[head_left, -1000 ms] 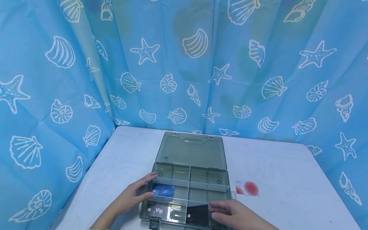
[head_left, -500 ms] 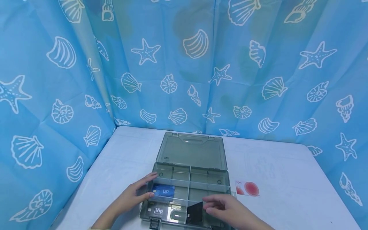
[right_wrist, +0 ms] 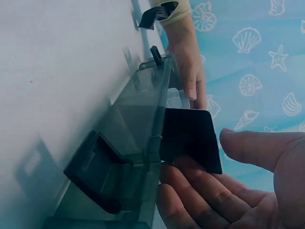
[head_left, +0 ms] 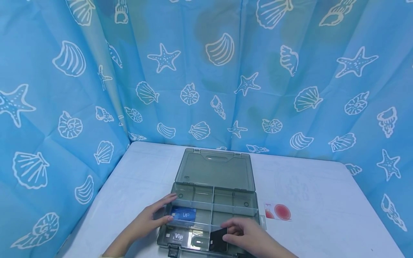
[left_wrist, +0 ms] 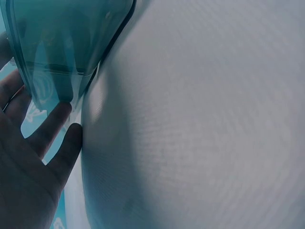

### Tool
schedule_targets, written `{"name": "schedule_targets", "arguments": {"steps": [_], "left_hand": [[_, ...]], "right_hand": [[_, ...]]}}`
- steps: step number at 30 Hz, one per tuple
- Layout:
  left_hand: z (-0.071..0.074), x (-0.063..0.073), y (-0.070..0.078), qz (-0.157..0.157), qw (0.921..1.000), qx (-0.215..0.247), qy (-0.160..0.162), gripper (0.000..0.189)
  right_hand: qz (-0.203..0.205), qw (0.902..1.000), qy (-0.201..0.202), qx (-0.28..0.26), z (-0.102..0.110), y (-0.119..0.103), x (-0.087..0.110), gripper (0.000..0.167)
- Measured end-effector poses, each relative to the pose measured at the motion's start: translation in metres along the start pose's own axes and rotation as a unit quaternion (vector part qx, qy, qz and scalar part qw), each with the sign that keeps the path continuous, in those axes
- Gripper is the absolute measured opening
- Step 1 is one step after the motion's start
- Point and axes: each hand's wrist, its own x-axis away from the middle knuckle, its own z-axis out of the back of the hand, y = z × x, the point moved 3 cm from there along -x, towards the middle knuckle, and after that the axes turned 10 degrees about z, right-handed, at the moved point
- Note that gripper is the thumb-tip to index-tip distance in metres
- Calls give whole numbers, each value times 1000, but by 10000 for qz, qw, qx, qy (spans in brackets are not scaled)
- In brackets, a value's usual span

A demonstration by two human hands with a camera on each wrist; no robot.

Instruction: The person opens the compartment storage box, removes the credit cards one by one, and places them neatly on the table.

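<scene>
A smoky, see-through organizer box (head_left: 235, 216) lies on the table with its lid (head_left: 216, 170) laid back. Against its left wall rests my left hand (head_left: 146, 218), fingers spread and thumb at the rim. Over the front right compartment is my right hand (head_left: 248, 234), beside a black card (head_left: 218, 240). In the right wrist view the black card (right_wrist: 190, 138) stands tilted above the rim. My fingers (right_wrist: 200, 191) touch it from behind and below; a small gap separates the thumb from its edge. A blue VIP card (head_left: 184, 215) and a dark Vip card (head_left: 174, 235) lie in left compartments.
A white card with red circles (head_left: 278, 211) lies on the white table (head_left: 316, 193), right of the box. Thin clear dividers (head_left: 211, 211) split the box. Black latches (head_left: 173, 251) stick out at its front. A blue shell-print curtain (head_left: 200, 82) hangs behind.
My right hand has moved left over the front right compartment. The black card's right edge has shifted left, and the card has tilted up. My left hand has stayed at the box's left side.
</scene>
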Motion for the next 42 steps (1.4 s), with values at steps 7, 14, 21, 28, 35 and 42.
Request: {"name": "schedule_targets", "arguments": {"steps": [7, 14, 21, 28, 35, 42], "left_hand": [[-1, -1, -2, 4, 10000, 2, 10, 66], [-1, -2, -3, 128, 9999, -27, 23, 67], [-1, -2, -3, 144, 9999, 11, 5, 67], [-1, -2, -5, 119, 9999, 24, 7, 67], [-1, -2, -5, 98, 10000, 14, 5, 67], [-1, -2, -2, 27, 10000, -12, 6, 66]], "right_hand": [[-146, 9999, -44, 6, -2, 0, -2, 30], [-29, 9999, -103, -76, -2, 1, -2, 30], [46, 9998, -87, -159, 0, 3, -1, 32], [5, 9992, -29, -392, 3, 6, 3, 32], [-62, 9984, 16, -567, 10, 10, 10, 33], [-236, 9935, 196, -1099, 17, 16, 16, 34]]}}
